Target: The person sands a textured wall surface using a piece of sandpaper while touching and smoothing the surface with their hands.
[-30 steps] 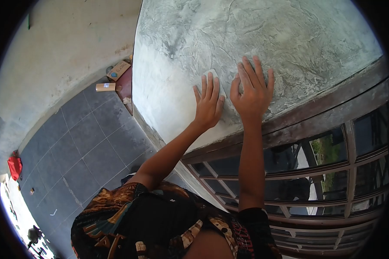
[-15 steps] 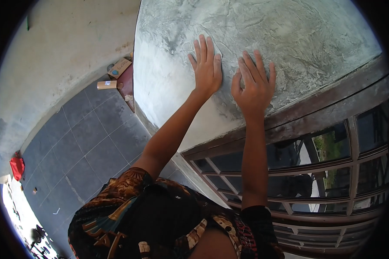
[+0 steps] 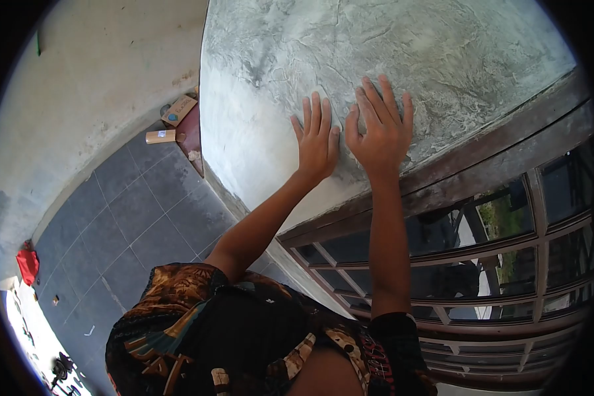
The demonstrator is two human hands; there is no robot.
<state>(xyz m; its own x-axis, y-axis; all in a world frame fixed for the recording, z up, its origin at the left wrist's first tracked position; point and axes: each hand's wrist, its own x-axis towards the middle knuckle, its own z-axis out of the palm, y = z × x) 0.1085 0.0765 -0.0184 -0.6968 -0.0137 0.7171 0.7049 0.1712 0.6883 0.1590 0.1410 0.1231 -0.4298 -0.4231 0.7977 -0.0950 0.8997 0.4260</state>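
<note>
A rough, grey-white plastered wall (image 3: pixel 455 49) with swirled, crinkled marks fills the upper part of the head view. My left hand (image 3: pixel 317 142) lies against it with fingers stretched and slightly spread, holding nothing. Just to its right, my right hand (image 3: pixel 380 129) also rests on the plaster, fingers apart and empty. Both palms face the wall and are hidden. A small gap separates the two hands.
Below the wall on the right runs a brown wooden window frame (image 3: pixel 442 181) with dark glass panes (image 3: pixel 468 224). Grey floor tiles (image 3: pixel 122 211) spread out at left. A cardboard box (image 3: pixel 179 110), a tan packet (image 3: pixel 160 136) and a red bag (image 3: pixel 27 265) lie there.
My left hand has slid down the wall, towards my body. My right hand has shifted only slightly left. Both stay flat with fingers spread.
</note>
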